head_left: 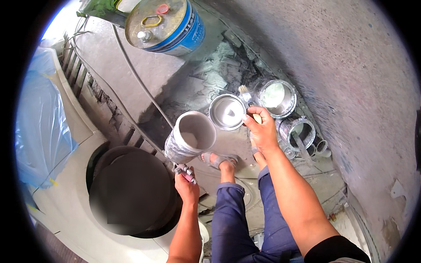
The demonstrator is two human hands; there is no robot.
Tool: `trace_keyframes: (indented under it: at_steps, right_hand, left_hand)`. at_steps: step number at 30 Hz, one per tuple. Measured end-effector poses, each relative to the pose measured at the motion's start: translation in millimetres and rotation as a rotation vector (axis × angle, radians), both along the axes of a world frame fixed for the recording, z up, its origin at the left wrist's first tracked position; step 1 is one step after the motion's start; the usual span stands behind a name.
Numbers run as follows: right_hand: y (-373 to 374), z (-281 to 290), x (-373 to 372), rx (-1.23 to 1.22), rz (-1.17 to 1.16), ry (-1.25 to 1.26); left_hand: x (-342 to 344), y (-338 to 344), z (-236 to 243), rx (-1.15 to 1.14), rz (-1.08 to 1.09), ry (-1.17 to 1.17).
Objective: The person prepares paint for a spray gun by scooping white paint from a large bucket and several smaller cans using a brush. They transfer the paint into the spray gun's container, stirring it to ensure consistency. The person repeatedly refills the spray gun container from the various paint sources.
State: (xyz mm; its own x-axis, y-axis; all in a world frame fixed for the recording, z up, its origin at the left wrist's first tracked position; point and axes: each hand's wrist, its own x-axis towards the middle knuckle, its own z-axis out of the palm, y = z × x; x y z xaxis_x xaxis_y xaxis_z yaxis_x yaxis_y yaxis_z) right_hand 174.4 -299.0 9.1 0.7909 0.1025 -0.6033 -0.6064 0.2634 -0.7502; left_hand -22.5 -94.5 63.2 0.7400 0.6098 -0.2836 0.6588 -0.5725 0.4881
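Head view: we hold a paint-spattered can (190,136) and a brush (246,100) over a grey, paint-stained floor.
Left hand (186,185) is closed around the red-sleeved wire handle, so the can hangs tilted with its mouth toward us and grey paint inside. Right hand (263,129) is wrapped around the brush handle, bristles up, beside a loose round lid (227,112). Two open paint tins (277,98) sit just right of it. A blue drum (165,25) stands well apart, top of frame.

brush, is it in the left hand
No, the right hand holds the brush over the open cans, while the left hand grips a spray gun with a grey cup.
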Motion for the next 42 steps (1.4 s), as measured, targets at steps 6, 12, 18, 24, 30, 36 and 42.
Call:
trace_keyframes:
  at_steps: [6, 12, 18, 24, 30, 36, 42]
  right_hand:
    - [12, 1, 0, 0.013, 0.049, -0.022]
    - [20, 5, 2, -0.074, 0.091, -0.084]
    - [22, 8, 3, -0.120, 0.138, -0.084]
    - [25, 9, 4, -0.121, 0.126, -0.072]
    - [28, 4, 3, -0.038, 0.098, -0.059]
    - [26, 8, 1, -0.065, 0.131, -0.060]
    - [27, 11, -9, -0.040, 0.131, -0.014]
  left_hand:
    - [-14, 1, 11, 0.060, -0.056, 0.096]
    - [-22, 0, 16, 0.160, -0.184, 0.198]
    - [-24, 1, 16, 0.173, -0.189, 0.178]
    - [-25, 6, 12, 0.014, -0.182, 0.113]
    - [-1, 7, -1, -0.389, 0.120, 0.148]
    - [41, 12, -20, -0.654, 0.122, 0.082]
    - [93, 3, -17, -0.806, 0.225, -0.123]
